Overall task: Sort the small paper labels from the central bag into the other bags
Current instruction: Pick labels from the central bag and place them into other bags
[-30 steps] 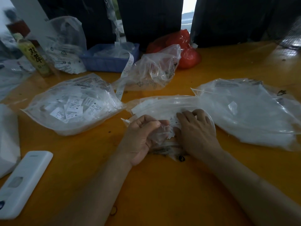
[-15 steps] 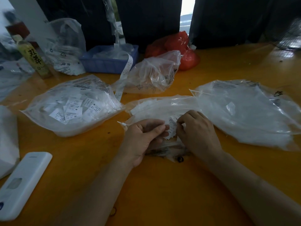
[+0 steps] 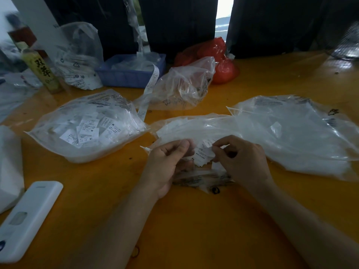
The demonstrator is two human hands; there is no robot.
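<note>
Nearest me on the bench (image 3: 194, 230) sits a white remote-like device (image 3: 29, 220), untouched, well off to my left. Then my hands, both at the mouth of the central bag (image 3: 194, 127).

Change since a second ago: both hands were pushed down into the plastic, the right one flat over the pile. Now they have lifted and drawn slightly apart, and a small stack of paper labels (image 3: 203, 155) shows between them.

My left hand (image 3: 167, 164) has its fingers curled, thumb against fingertips – it pinches the left edge of the stack together with some bag film, as far as I can tell. My right hand (image 3: 240, 158) is curled too, thumb and forefinger nipping the stack's right edge. One more label seems to hang just under it, though that spot is blurry.

So the labels are out of the heap and up for reading – size print is visible but too small for me to make out. Nothing has gone into a target bag yet on this pick.

Farther out: left bag (image 3: 87, 129), already holding many labels, and the right bag (image 3: 291, 133), flatter, with few visible. Behind them lies a crumpled clear bag (image 3: 184, 88). Farther still a blue tray (image 3: 132, 72), a red bag (image 3: 219, 61) and a bottle (image 3: 41, 68).

Next judgement – read, then drop left or right.
</note>
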